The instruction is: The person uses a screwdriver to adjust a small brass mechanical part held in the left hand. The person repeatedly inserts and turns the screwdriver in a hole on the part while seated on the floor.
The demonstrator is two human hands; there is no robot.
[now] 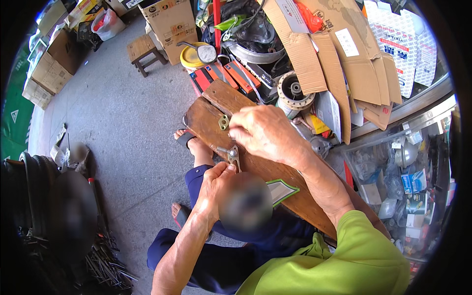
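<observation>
My left hand point(213, 187) is closed on the lower end of a small metal bracket point(235, 156), held at the edge of the wooden bench point(201, 117). A short bolt point(224, 150) sticks out sideways near the bracket's top. Just above it, my right hand point(269, 132) hovers over the bench with its fingers curled together; whatever they hold, if anything, is hidden. Close to those fingertips lies a brass-coloured flange plate point(223, 122) with holes. A blurred patch covers the area beside my left hand. Toward me on the bench rests a green-edged, pointed flat piece point(282, 191).
Cardboard sheets point(351, 73) and a metal wheel hub point(294, 92) crowd the bench's far right side. Orange-and-black boxes point(241, 74) stand beyond its far end, near a small wooden stool point(144, 50). A glass case point(393, 182) borders the right; tyres point(42, 191) stand left.
</observation>
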